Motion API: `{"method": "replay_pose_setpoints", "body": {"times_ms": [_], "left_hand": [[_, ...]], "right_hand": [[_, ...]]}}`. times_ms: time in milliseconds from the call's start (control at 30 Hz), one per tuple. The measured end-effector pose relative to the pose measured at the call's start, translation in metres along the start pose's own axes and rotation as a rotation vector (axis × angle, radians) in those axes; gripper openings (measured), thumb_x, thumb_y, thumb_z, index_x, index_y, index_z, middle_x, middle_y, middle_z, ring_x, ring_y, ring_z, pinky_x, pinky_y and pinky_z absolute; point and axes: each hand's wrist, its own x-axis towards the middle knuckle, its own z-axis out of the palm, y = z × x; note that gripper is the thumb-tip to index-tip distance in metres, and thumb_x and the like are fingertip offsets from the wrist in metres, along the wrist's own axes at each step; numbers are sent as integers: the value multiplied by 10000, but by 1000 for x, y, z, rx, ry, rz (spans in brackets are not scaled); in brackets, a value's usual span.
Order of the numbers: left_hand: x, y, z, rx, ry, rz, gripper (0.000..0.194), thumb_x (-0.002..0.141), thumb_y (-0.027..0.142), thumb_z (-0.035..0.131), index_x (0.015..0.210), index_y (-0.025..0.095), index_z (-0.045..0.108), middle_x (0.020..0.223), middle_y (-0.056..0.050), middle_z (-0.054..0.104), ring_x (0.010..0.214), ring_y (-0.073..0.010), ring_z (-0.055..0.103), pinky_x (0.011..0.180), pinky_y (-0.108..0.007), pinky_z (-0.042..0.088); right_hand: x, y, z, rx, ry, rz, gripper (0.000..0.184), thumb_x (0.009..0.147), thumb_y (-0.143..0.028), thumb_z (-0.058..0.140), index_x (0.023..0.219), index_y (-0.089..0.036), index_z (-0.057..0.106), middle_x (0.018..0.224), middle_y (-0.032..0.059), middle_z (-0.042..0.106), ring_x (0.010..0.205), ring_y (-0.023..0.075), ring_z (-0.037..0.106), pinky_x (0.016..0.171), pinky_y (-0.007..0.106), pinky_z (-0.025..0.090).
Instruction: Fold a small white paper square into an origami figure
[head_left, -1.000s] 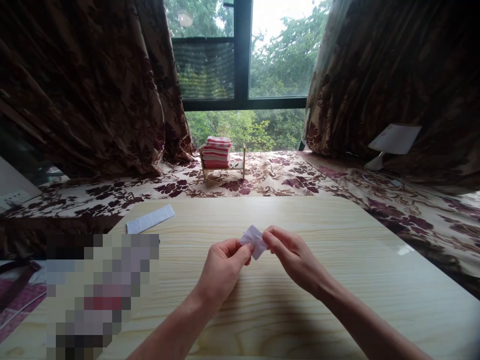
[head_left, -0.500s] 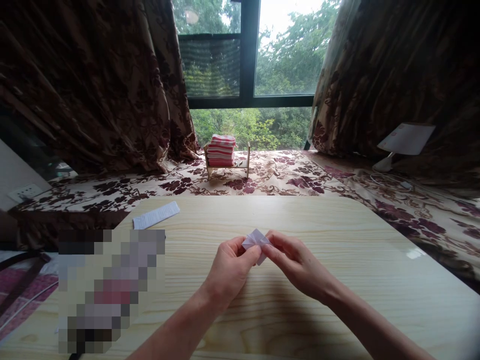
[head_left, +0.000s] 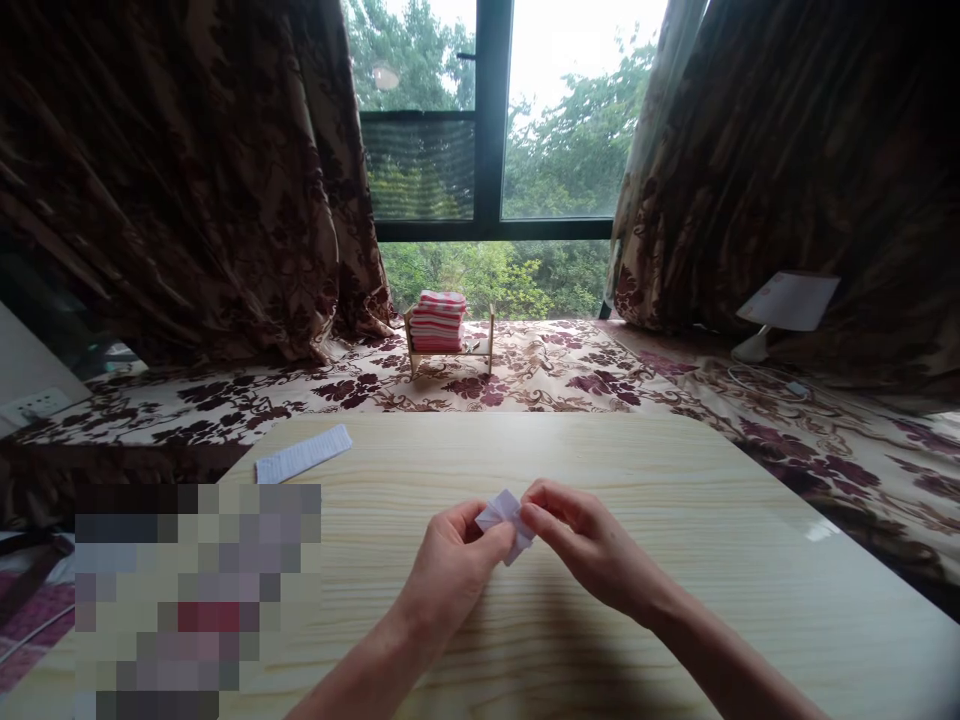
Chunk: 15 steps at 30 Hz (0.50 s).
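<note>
A small folded piece of white paper (head_left: 501,508) is held between both hands, above the pale wood-grain table (head_left: 420,640). My left hand (head_left: 454,560) pinches its left and lower part, with the thumb lying across the front. On the right, my right hand (head_left: 581,525) grips the paper's right corner between thumb and fingertips. Creases and flaps show on its face, and its outline is roughly a square standing on a corner. The fingers behind the paper are partly hidden.
A folded strip of lined paper (head_left: 304,454) lies at the table's back left. A blurred-out patch (head_left: 199,600) covers the front left. Beyond, a small wooden rack (head_left: 491,340) holds folded striped cloths (head_left: 438,322). A white lamp (head_left: 787,300) stands at the right.
My right thumb moved in beside the left thumb on the paper, then drew back toward the right corner. Both hands keep hold of the paper. The camera view shifted slightly.
</note>
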Motion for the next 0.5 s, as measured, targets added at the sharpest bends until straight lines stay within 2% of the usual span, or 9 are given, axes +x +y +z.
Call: {"method": "replay_pose_setpoints", "body": {"times_ms": [100,233,500], "left_hand": [[1,-1,-1,-2,-5,15,181,715,303,600,710,122,615,651,-1,556,626,-116,451,604,-217,343],[5,-7,-5,80,-5,53,193,739,310,570,696,126,605,614,12,515,586,-109,420,560,-214,328],[-2,-4,-4,436,20,245,166,775,237,519,647,149,578,627,20,483,630,-115,430,588,-213,346]], "right_hand": [[-1,-2,2,-21,-2,-8,276,866,-368,473,704,-161,557,680,7,546,663,141,497,630,264,396],[-1,-2,6,-85,27,-50,211,851,-285,496,687,-169,559,692,3,542,668,137,492,637,259,396],[-3,4,8,-127,17,-121,105,771,-143,553,670,-165,576,670,-8,529,646,117,479,603,231,385]]}}
